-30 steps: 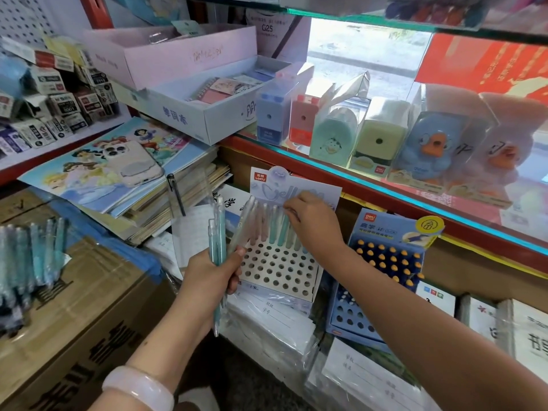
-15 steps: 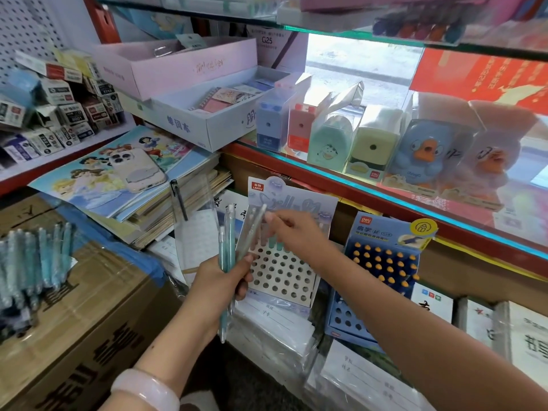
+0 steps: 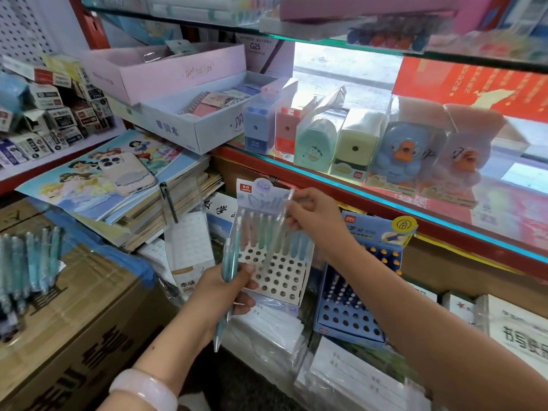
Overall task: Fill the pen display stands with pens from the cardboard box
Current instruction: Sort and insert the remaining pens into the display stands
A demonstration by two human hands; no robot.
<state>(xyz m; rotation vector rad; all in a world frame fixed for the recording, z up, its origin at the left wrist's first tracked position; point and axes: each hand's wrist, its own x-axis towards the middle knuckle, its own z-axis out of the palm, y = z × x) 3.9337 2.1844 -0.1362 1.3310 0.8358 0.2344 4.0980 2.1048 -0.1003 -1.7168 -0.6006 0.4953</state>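
Note:
A white pen display stand [image 3: 275, 272] with rows of round holes leans on paper stacks under the glass shelf; its back row holds several pale blue and green pens [image 3: 262, 231]. My left hand [image 3: 221, 293] grips a few teal pens [image 3: 229, 266] in front of the stand's left edge. My right hand [image 3: 311, 212] pinches one clear pen [image 3: 284, 216] over the stand's back rows, tip down. A blue display stand [image 3: 350, 315] with a few pens sits to the right. More wrapped pens [image 3: 28, 259] lie on the cardboard box [image 3: 74, 321] at the left.
A glass shelf [image 3: 385, 200] with boxed sharpeners hangs just above the stands. Stacked notebooks with a phone [image 3: 127, 173] on top lie at the left. Wrapped paper packs [image 3: 355, 378] fill the space below the stands.
My right hand took one pen from the bundle in my left hand and carried it up and right, over the white stand. My left hand moved slightly right.

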